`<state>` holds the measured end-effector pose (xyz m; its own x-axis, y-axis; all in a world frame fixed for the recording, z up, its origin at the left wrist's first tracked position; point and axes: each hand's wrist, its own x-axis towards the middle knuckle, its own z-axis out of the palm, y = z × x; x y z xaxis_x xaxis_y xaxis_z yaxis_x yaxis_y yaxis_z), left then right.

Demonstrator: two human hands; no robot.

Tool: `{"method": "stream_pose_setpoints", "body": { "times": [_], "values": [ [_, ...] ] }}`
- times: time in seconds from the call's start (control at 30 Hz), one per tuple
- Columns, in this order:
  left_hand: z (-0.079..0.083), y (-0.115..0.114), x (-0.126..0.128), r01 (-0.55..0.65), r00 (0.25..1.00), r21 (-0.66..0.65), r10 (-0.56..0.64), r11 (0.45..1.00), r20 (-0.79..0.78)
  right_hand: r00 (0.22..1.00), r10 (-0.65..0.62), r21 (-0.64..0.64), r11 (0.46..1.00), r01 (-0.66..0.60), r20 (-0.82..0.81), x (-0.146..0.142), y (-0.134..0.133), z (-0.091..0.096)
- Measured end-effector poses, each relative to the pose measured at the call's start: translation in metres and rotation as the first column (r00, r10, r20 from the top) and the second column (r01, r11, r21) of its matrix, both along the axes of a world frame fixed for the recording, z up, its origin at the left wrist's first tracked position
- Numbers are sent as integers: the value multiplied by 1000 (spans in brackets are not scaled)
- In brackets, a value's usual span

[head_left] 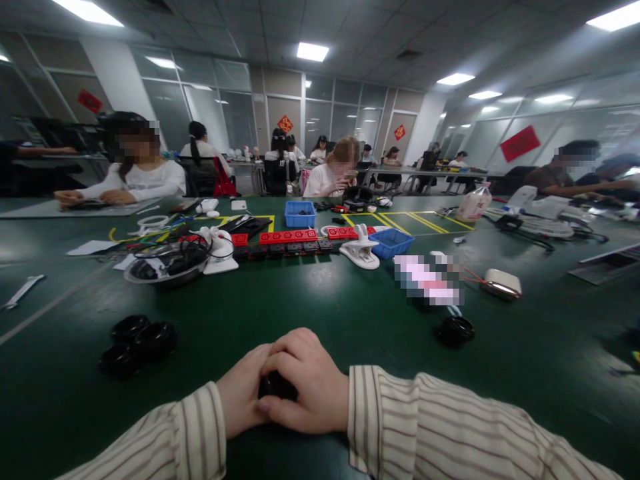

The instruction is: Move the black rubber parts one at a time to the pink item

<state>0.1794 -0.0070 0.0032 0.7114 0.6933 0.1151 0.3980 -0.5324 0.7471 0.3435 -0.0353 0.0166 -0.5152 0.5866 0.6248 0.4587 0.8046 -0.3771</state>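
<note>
The right hand lies curled over the left hand low on the green desk. Its fingers are clenched around a small black part — only a dark patch of it shows between the two hands. The left hand presses against that part, but its fingers are tucked under the right, so I cannot tell whether it grips. Beyond the left hand, out to its left, sits a cluster of black rings. Well off to the right of the right hand lies a single black ring. Farther ahead of both hands — a blue bin and red power strips.
</note>
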Motion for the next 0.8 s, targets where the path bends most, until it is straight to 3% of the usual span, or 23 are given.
{"method": "stream_pose_setpoints", "body": {
  "times": [0.4,0.6,0.8],
  "values": [
    [3,0,0,17,1000,44,-16,999,-21,975,208,58,977,-204,-74,0,4,5],
    [2,1,0,-32,999,-56,31,998,-17,995,51,58,997,-46,-82,2,2,2],
    [16,-4,6,-40,999,-89,39,995,-23,999,-47,34,998,47,-3,0,2,0]
  ]
}}
